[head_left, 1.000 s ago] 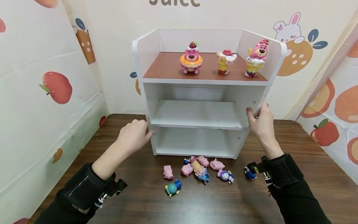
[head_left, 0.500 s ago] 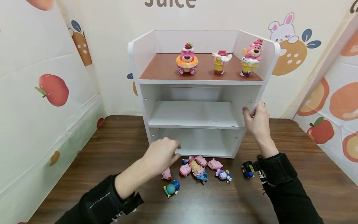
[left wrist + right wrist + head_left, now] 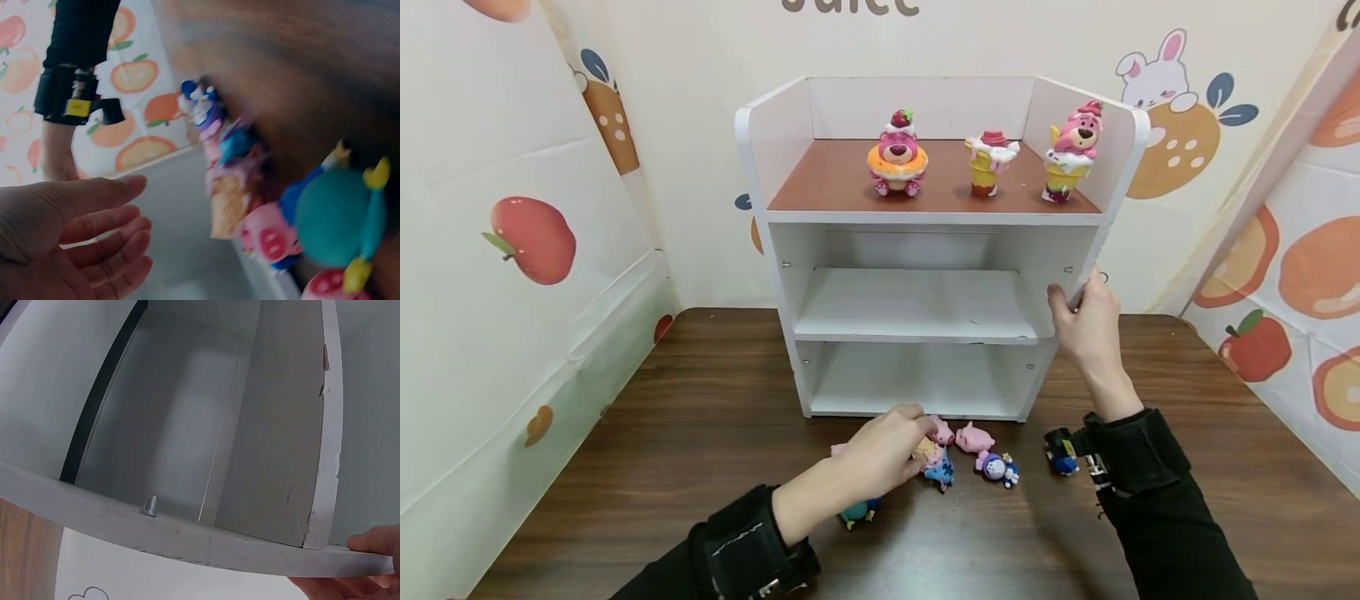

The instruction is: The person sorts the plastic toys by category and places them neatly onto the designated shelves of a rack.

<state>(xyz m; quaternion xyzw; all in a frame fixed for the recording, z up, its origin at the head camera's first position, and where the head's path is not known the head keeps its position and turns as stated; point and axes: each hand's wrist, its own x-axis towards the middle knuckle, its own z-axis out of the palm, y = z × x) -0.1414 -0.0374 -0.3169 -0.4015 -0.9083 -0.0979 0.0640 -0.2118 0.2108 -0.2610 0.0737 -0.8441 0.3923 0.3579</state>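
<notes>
My left hand [image 3: 883, 454] hovers over a cluster of small toy figures in front of the white shelf unit [image 3: 917, 304]. In the left wrist view its fingers are loosely bent, with nothing between them and the thumb. Nearest are an ice-cream-cone figure [image 3: 226, 206], a pink pig [image 3: 272, 234] and a teal round-backed figure [image 3: 334, 215]. Another pink pig [image 3: 975, 439] and a blue-and-purple figure [image 3: 997, 468] lie just right of the hand. My right hand [image 3: 1092, 337] grips the front edge of the unit's right side panel [image 3: 206, 550], thumb inside and fingers outside.
On the brown top shelf stand a bear in an orange ring [image 3: 898, 158], a small ice-cream cone toy [image 3: 990, 162] and a pink bear on a cone [image 3: 1071, 154]. A blue figure [image 3: 1063, 464] lies by the right wrist. Printed walls surround the wooden table [image 3: 715, 375].
My left hand has moved right and down from the unit's left side to the toys, covering some of them. The right hand stays on the side panel.
</notes>
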